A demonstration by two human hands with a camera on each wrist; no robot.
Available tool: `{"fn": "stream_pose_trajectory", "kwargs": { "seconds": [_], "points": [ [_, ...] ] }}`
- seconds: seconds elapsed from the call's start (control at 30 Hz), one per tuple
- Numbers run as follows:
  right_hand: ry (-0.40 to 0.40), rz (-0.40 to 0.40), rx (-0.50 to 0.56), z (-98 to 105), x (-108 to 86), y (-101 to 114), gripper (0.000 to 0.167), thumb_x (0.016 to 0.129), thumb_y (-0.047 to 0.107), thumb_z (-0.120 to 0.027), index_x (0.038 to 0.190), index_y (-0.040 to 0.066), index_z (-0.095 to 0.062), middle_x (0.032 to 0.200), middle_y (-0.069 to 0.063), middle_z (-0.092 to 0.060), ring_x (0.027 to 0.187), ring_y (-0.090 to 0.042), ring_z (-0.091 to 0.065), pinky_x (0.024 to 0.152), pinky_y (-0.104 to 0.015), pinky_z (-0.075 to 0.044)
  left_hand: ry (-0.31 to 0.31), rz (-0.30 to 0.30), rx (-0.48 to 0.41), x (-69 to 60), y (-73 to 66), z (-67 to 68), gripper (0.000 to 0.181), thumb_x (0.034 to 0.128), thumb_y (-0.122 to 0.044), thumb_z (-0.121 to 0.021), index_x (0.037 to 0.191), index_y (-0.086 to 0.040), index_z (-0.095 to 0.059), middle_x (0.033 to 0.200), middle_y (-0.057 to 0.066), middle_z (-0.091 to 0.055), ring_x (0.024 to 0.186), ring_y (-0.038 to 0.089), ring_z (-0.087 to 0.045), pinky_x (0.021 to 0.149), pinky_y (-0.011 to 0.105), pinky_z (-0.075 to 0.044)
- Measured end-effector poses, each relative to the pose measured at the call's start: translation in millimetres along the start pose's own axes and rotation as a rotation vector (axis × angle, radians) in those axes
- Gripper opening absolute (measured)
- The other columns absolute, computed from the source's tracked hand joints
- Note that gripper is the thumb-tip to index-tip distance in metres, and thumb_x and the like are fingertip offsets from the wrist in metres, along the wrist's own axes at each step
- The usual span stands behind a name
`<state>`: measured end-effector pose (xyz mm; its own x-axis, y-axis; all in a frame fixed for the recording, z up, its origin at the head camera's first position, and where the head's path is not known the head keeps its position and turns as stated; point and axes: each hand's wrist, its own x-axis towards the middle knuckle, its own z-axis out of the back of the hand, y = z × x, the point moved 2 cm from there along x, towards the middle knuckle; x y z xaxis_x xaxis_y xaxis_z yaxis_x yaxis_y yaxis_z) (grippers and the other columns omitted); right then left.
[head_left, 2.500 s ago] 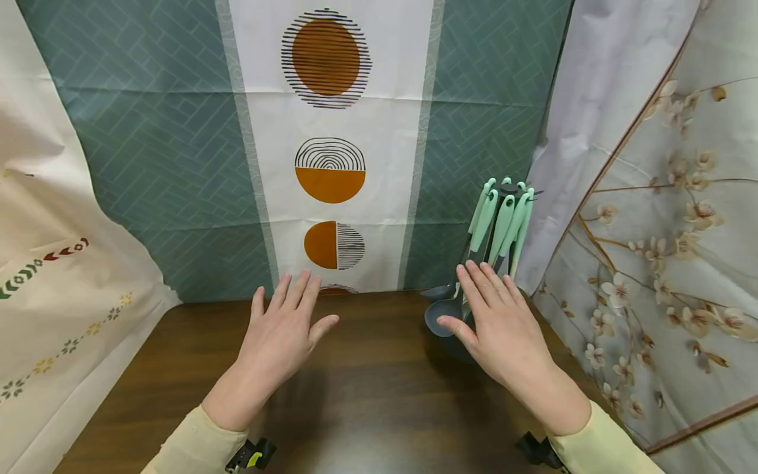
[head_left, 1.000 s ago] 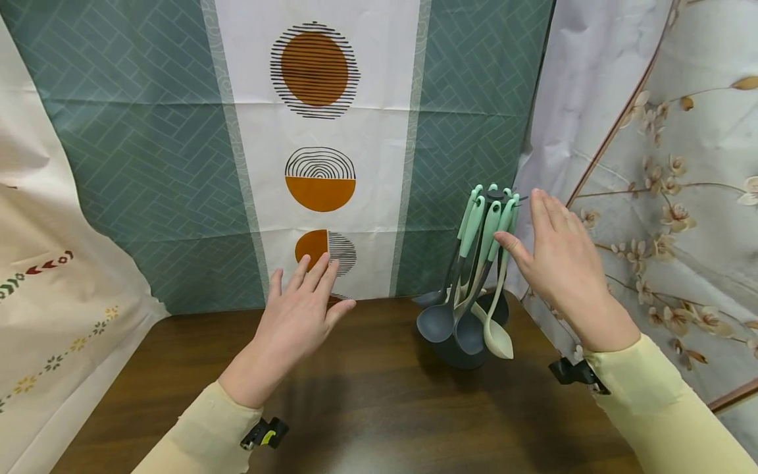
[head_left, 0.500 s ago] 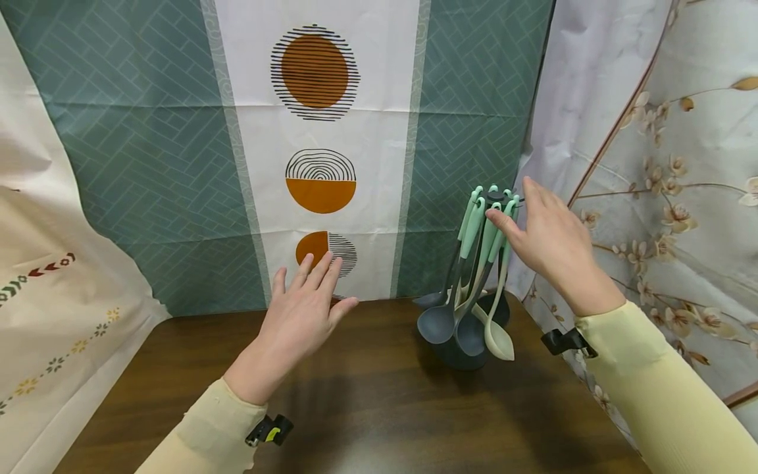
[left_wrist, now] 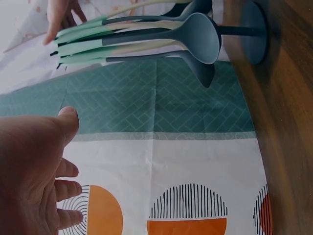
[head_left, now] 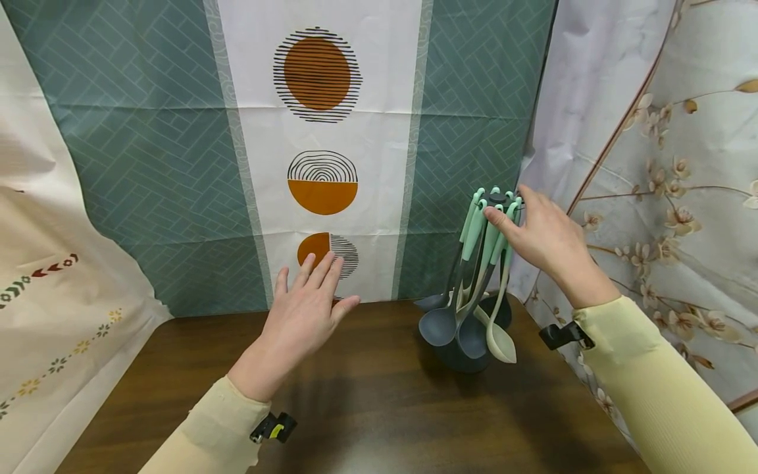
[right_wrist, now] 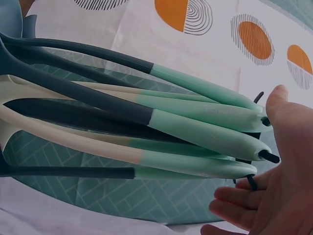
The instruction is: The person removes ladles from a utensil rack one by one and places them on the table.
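Note:
At the right of the table stands a rotating utensil rack point(head_left: 497, 197) with a dark round base point(left_wrist: 254, 32). Several kitchen utensils with mint-green handles hang from its hooks, among them a grey ladle point(head_left: 438, 327) and a cream pointed spoon point(head_left: 501, 343). My right hand point(head_left: 547, 237) is at the rack's top, thumb on the near side and fingers on the far side. In the right wrist view its fingers point(right_wrist: 239, 196) are spread beside the hooks and handle ends, not closed round any handle. My left hand point(head_left: 301, 316) hovers above the table with fingers extended, holding nothing.
The brown wooden table point(head_left: 367, 408) meets a teal and white patterned cloth point(head_left: 379, 151) at the back. A floral curtain point(head_left: 669, 217) hangs close to the rack on the right. A cream cloth point(head_left: 65, 276) drapes along the left side.
My right hand first rose from in front of the rack to its right, then moved left and in to the rack's top. The left hand stays nearly in place. The utensils still hang there.

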<state>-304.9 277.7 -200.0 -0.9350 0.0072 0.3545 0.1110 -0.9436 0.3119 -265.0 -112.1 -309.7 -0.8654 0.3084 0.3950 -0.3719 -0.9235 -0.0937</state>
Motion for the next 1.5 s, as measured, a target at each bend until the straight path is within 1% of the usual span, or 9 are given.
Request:
{"fn": "stream_pose_trajectory", "kwargs": {
  "seconds": [0.2, 0.43, 0.53, 0.67, 0.87, 1.07, 1.2, 1.37, 1.5],
  "points": [
    [0.009, 0.010, 0.038, 0.3, 3.1, -1.3, 0.116, 0.101, 0.089, -0.037, 0.176, 0.004, -0.013, 0.175, -0.033, -0.025, 0.157, -0.057, -0.029, 0.116, -0.078, -0.029, -0.006, 0.004, -0.018, 6.1, -0.6, -0.6, 0.082, 0.1114, -0.061, -0.056, 0.174, -0.013, -0.033, 0.179, 0.010, -0.031, 0.167, 0.039, -0.022, 0.126, 0.075, -0.012],
    [0.028, 0.054, 0.121, -2.1, 5.8, -2.2, 0.111, 0.105, 0.082, -0.042, 0.176, 0.003, -0.009, 0.178, -0.032, -0.015, 0.162, -0.055, -0.017, 0.123, -0.076, -0.019, -0.009, 0.009, -0.057, 14.5, -4.7, -1.1, 0.081, 0.1119, -0.062, -0.053, 0.175, -0.014, -0.033, 0.179, 0.009, -0.032, 0.167, 0.038, -0.023, 0.126, 0.075, -0.015],
    [0.028, 0.065, 0.133, -3.5, 6.9, -2.5, 0.110, 0.105, 0.081, -0.043, 0.176, 0.003, -0.010, 0.178, -0.032, -0.015, 0.162, -0.055, -0.018, 0.123, -0.076, -0.019, -0.004, 0.011, -0.083, 18.8, -7.9, -1.3, 0.081, 0.1122, -0.062, -0.053, 0.175, -0.015, -0.032, 0.179, 0.009, -0.031, 0.167, 0.037, -0.022, 0.127, 0.074, -0.013],
    [0.010, 0.078, 0.154, -5.5, 7.4, -2.8, 0.108, 0.106, 0.079, -0.045, 0.176, 0.002, -0.015, 0.177, -0.032, -0.019, 0.161, -0.055, -0.022, 0.122, -0.075, -0.022, 0.006, 0.005, -0.121, 26.1, -14.6, -2.6, 0.080, 0.1129, -0.061, -0.051, 0.175, -0.015, -0.031, 0.180, 0.008, -0.031, 0.167, 0.037, -0.022, 0.127, 0.072, -0.014],
    [-0.043, 0.091, 0.208, -10.1, 5.7, -3.6, 0.104, 0.106, 0.077, -0.049, 0.174, 0.003, -0.024, 0.175, -0.029, -0.025, 0.159, -0.053, -0.028, 0.122, -0.074, -0.026, 0.025, -0.018, -0.176, 36.3, -28.1, -7.2, 0.080, 0.1135, -0.061, -0.049, 0.176, -0.015, -0.029, 0.179, 0.009, -0.033, 0.167, 0.037, -0.023, 0.128, 0.071, -0.017],
    [-0.150, 0.108, 0.291, -16.7, 5.7, -5.1, 0.095, 0.106, 0.072, -0.056, 0.170, 0.003, -0.037, 0.170, -0.027, -0.036, 0.154, -0.050, -0.037, 0.120, -0.070, -0.032, 0.036, -0.030, -0.237, 43.9, -44.1, -7.5, 0.080, 0.1134, -0.061, -0.049, 0.176, -0.016, -0.029, 0.180, 0.007, -0.032, 0.167, 0.035, -0.023, 0.129, 0.069, -0.016],
    [-0.216, 0.111, 0.332, -22.9, 8.0, -6.0, 0.090, 0.106, 0.068, -0.059, 0.165, 0.003, -0.044, 0.166, -0.025, -0.041, 0.152, -0.048, -0.041, 0.119, -0.069, -0.033, 0.045, -0.042, -0.287, 48.8, -52.4, -12.4, 0.079, 0.1133, -0.061, -0.049, 0.176, -0.017, -0.029, 0.179, 0.007, -0.032, 0.166, 0.035, -0.025, 0.129, 0.068, -0.017],
    [-0.263, 0.115, 0.373, -29.0, 10.7, -5.8, 0.085, 0.107, 0.066, -0.060, 0.163, 0.004, -0.047, 0.166, -0.024, -0.043, 0.151, -0.047, -0.041, 0.118, -0.069, -0.033, 0.058, -0.052, -0.381, 53.0, -59.0, -19.8, 0.079, 0.1137, -0.059, -0.051, 0.175, -0.014, -0.030, 0.178, 0.010, -0.033, 0.166, 0.036, -0.026, 0.130, 0.066, -0.018],
    [-0.288, 0.118, 0.395, -32.0, 11.2, -5.1, 0.083, 0.106, 0.065, -0.060, 0.163, 0.005, -0.048, 0.165, -0.023, -0.043, 0.151, -0.046, -0.041, 0.119, -0.069, -0.033, 0.062, -0.046, -0.421, 55.9, -62.2, -24.0, 0.079, 0.1142, -0.058, -0.051, 0.176, -0.014, -0.029, 0.178, 0.010, -0.035, 0.165, 0.034, -0.027, 0.130, 0.064, -0.018]
  ]
}}
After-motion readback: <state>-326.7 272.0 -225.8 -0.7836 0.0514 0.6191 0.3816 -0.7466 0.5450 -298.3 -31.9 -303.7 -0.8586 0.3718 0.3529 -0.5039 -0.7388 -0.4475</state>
